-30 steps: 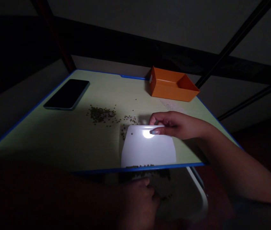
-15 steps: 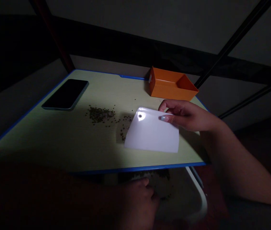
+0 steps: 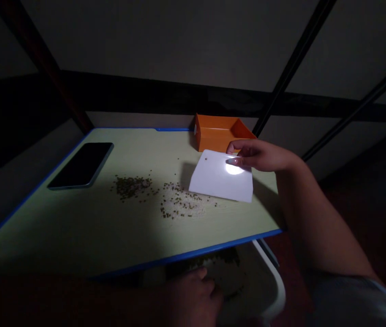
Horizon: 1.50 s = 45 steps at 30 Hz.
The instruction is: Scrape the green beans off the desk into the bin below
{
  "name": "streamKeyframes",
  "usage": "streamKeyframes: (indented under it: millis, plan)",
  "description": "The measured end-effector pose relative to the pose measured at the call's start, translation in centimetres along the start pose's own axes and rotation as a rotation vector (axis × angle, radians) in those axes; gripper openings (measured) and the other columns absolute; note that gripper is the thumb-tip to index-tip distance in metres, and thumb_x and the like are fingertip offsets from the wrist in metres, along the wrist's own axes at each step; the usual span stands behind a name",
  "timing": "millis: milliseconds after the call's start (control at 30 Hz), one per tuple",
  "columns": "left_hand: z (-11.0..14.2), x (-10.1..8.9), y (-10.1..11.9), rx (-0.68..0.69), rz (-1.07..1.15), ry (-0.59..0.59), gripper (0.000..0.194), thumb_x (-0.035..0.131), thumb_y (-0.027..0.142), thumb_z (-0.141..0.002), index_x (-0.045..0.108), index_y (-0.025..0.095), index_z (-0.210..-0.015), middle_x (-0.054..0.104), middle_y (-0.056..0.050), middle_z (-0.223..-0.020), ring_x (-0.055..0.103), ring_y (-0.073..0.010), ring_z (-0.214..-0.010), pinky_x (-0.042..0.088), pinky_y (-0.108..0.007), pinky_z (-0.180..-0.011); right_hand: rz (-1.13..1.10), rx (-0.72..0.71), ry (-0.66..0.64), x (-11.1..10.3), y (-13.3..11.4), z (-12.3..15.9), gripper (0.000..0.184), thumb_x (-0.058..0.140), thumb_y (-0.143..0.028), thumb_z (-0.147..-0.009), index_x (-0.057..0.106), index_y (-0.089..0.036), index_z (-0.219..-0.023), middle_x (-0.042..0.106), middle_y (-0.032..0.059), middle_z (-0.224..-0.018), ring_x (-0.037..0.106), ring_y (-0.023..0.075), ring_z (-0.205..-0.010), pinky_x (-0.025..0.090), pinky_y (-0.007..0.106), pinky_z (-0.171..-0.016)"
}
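My right hand [image 3: 261, 155] pinches the far edge of a white plastic scraper card [image 3: 222, 179], tilted with its near edge down on the pale table [image 3: 77, 218]. Small dark green beans [image 3: 175, 206] lie scattered just left of the card, and a second patch of beans [image 3: 131, 186] lies further left. My left hand [image 3: 193, 295] is in shadow below the table's front edge, curled at the rim of a white container [image 3: 274, 290] that holds more beans [image 3: 223, 272].
An orange open box [image 3: 218, 131] stands at the table's back edge, right behind the card. A black phone [image 3: 82, 165] lies flat at the left. The table has a blue edge. Dark metal bars cross behind.
My right hand lifted the card from the table's front edge and carried it back toward the orange box. The beans it covered now show. The view tilted upward.
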<state>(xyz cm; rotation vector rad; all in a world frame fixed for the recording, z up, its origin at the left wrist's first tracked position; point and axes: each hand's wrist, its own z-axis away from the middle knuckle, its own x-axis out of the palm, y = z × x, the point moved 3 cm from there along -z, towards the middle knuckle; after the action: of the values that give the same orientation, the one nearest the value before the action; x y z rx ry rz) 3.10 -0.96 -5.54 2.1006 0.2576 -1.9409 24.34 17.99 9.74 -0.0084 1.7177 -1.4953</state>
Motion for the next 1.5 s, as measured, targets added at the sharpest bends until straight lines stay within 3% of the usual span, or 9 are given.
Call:
streamKeyframes:
  millis: [100,233,400,633,933,1133,1300,1500]
  plan:
    - [0.0,1.2,-0.2,0.068,-0.027,-0.007,0.018,0.068,0.034,-0.086,0.070,0.017,-0.082,0.073,-0.001,-0.075,0.067,-0.0156,-0.071,0.049,-0.030,-0.085,0.005,0.009,-0.034,0.5,0.1,-0.3,0.030,0.068,-0.041,-0.085,0.051,-0.018,-0.092,0.054,-0.0043,-0.065,0.046,0.0078,-0.054,0.034,0.020,-0.048]
    - [0.4,1.9,-0.8,0.189,-0.053,0.001,0.015,0.070,0.029,-0.085,0.067,0.018,-0.074,0.072,0.002,-0.073,0.065,-0.0139,-0.070,0.048,-0.030,-0.085,0.006,-0.078,-0.162,2.8,-0.8,-0.7,0.025,0.065,-0.036,-0.086,0.050,-0.017,-0.090,0.047,-0.0063,-0.065,0.041,0.0071,-0.055,0.031,0.020,-0.050]
    - [0.5,2.7,-1.0,0.205,-0.077,0.026,0.018,0.068,0.026,-0.085,0.065,0.018,-0.070,0.070,0.001,-0.070,0.062,-0.0136,-0.063,0.047,-0.031,-0.081,0.084,-0.148,-0.271,5.4,-1.4,-1.2,0.020,0.062,-0.033,-0.088,0.051,-0.017,-0.087,0.041,-0.0079,-0.062,0.037,0.0071,-0.055,0.030,0.020,-0.053]
    - [0.5,2.9,-0.8,0.175,-0.077,0.034,0.016,0.066,0.028,-0.085,0.067,0.019,-0.072,0.070,0.002,-0.069,0.063,-0.0143,-0.065,0.048,-0.031,-0.082,0.219,-0.062,-0.101,4.4,-0.7,-1.7,0.018,0.061,-0.031,-0.087,0.051,-0.017,-0.089,0.045,-0.0062,-0.062,0.039,0.0081,-0.055,0.030,0.021,-0.052]
    - [0.3,2.0,-0.6,0.100,-0.026,0.006,0.016,0.064,0.031,-0.088,0.069,0.018,-0.079,0.073,0.001,-0.073,0.068,-0.0149,-0.071,0.048,-0.029,-0.088,0.110,-0.017,-0.003,3.6,0.0,-1.8,0.021,0.060,-0.035,-0.089,0.049,-0.018,-0.092,0.052,-0.0041,-0.063,0.044,0.0084,-0.053,0.031,0.021,-0.047]
    - [0.2,1.4,-0.5,0.062,-0.003,-0.022,0.015,0.067,0.030,-0.088,0.070,0.017,-0.081,0.074,-0.001,-0.075,0.069,-0.0158,-0.073,0.048,-0.029,-0.088,0.081,-0.030,0.266,1.9,0.7,-1.9,0.024,0.064,-0.038,-0.087,0.049,-0.019,-0.091,0.052,-0.0024,-0.067,0.046,0.0095,-0.056,0.032,0.022,-0.047]
    - [0.2,1.3,-0.3,0.027,0.008,-0.030,0.014,0.068,0.029,-0.087,0.070,0.016,-0.084,0.074,-0.003,-0.078,0.070,-0.0170,-0.076,0.048,-0.030,-0.089,0.144,0.001,0.187,2.9,0.5,-2.2,0.023,0.061,-0.037,-0.090,0.050,-0.017,-0.093,0.050,-0.0038,-0.063,0.042,0.0081,-0.051,0.029,0.022,-0.046]
    - [0.1,1.4,-0.3,0.033,0.028,-0.018,0.014,0.066,0.027,-0.089,0.071,0.015,-0.083,0.074,-0.002,-0.078,0.070,-0.0165,-0.078,0.048,-0.030,-0.091,0.084,-0.092,0.006,4.3,-0.3,-2.0,0.025,0.056,-0.041,-0.093,0.050,-0.017,-0.093,0.045,-0.0066,-0.060,0.038,0.0067,-0.049,0.026,0.021,-0.044]
